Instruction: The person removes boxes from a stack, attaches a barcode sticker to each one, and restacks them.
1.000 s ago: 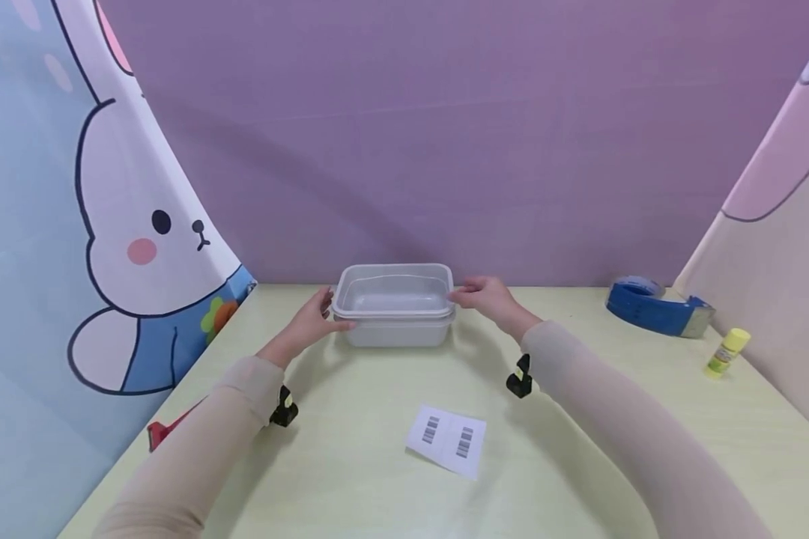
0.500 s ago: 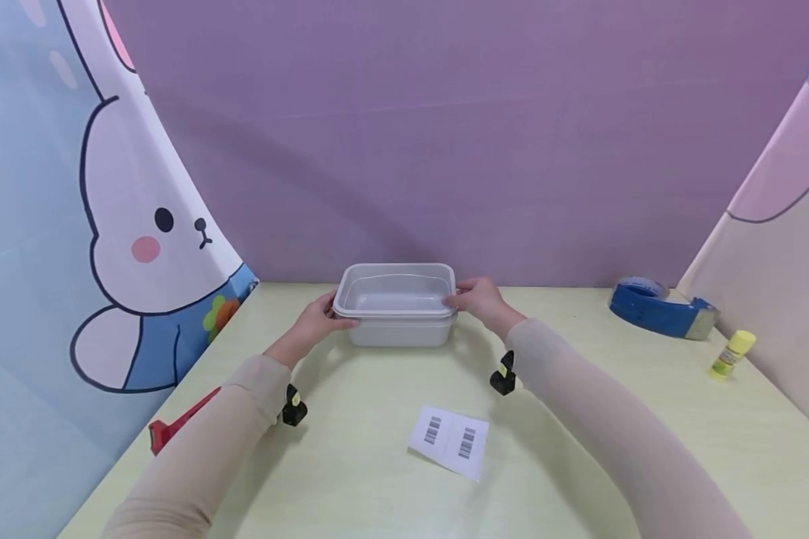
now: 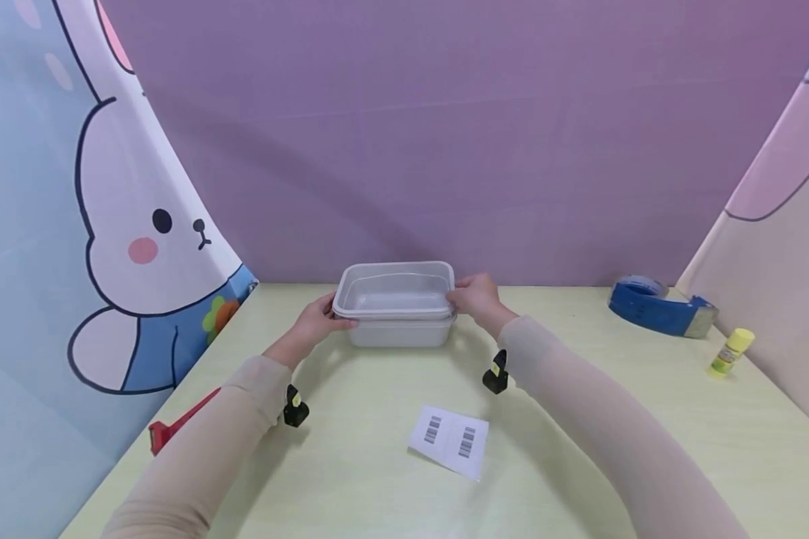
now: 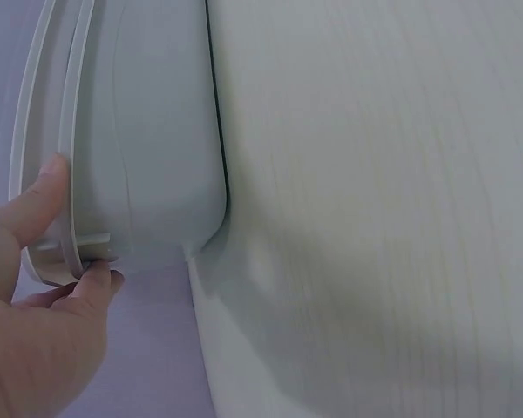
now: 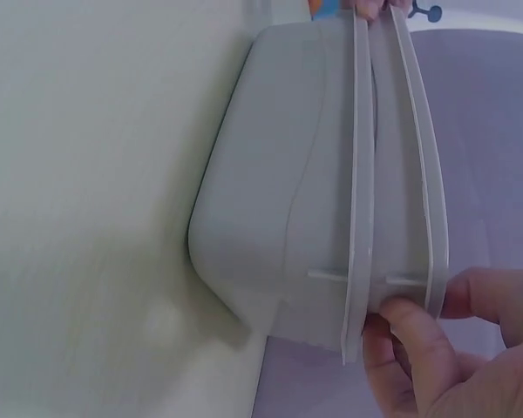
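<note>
Two light grey plastic tubs are nested at the back of the table. The upper tub (image 3: 398, 290) is raised a little at its right end, where the right wrist view shows a wider gap between the rims. My left hand (image 3: 315, 320) grips the left end of the lower tub (image 3: 399, 334), its thumb on that rim and fingertips beneath it (image 4: 94, 283). At the other end, my right hand (image 3: 477, 298) pinches the upper tub's rim (image 5: 434, 235) between thumb and fingers. Nearer me lies a white paper (image 3: 449, 442) with two printed barcodes.
A blue tape dispenser (image 3: 657, 311) and a yellow-capped glue stick (image 3: 731, 352) are on the right of the table (image 3: 580, 464). Partly behind my left sleeve is a red object (image 3: 175, 427). A purple cloth (image 3: 445, 150) hangs right behind the tubs.
My right hand has shifted slightly left and inward along the tub's rim. The upper tub's right end has risen a little. My left hand stays at the left end.
</note>
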The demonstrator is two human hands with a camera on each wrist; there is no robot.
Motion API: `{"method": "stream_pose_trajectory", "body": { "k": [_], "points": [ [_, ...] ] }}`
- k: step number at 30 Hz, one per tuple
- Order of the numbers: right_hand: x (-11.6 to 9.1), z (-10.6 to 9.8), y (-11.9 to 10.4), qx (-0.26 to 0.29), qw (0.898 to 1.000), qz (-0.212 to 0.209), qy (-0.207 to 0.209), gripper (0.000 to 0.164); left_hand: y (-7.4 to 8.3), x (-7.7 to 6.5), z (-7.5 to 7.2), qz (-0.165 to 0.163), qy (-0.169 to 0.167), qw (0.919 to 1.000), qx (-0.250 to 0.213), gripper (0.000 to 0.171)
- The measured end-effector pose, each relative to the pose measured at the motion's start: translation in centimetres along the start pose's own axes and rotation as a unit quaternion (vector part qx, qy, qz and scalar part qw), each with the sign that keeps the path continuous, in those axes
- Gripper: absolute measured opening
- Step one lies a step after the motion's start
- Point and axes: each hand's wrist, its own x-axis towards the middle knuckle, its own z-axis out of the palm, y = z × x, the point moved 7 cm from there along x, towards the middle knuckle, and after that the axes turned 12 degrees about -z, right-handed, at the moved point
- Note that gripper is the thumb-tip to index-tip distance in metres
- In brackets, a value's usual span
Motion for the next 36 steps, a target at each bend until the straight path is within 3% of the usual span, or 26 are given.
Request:
{"method": "stream_pose_trajectory", "body": {
  "k": [9,18,22,26,36],
  "points": [
    [-0.5,-0.1,0.1,0.011,0.999,0.022,0.022,0.04,-0.2,-0.2,0.0,-0.022,0.008,0.9997,0.007,0.077],
    [-0.6,-0.7,-1.6,0.014,0.999,0.004,0.031,0.04,0.1,-0.3,-0.2,-0.007,0.002,0.9997,0.021,0.071],
    [-0.6,-1.0,-2.7,0.034,0.999,-0.004,0.034,0.04,0.0,-0.3,-0.2,-0.016,-0.001,0.9995,0.026,0.073],
    [-0.5,-1.6,-3.6,0.05,0.998,-0.009,0.042,0.04,-0.2,-0.2,-0.2,-0.032,-0.002,0.999,0.031,0.079],
    [-0.9,-4.0,-4.7,0.064,0.996,-0.014,0.062,0.041,-0.2,0.0,-0.6,-0.029,-0.004,0.9992,0.028,0.081]
  ]
}}
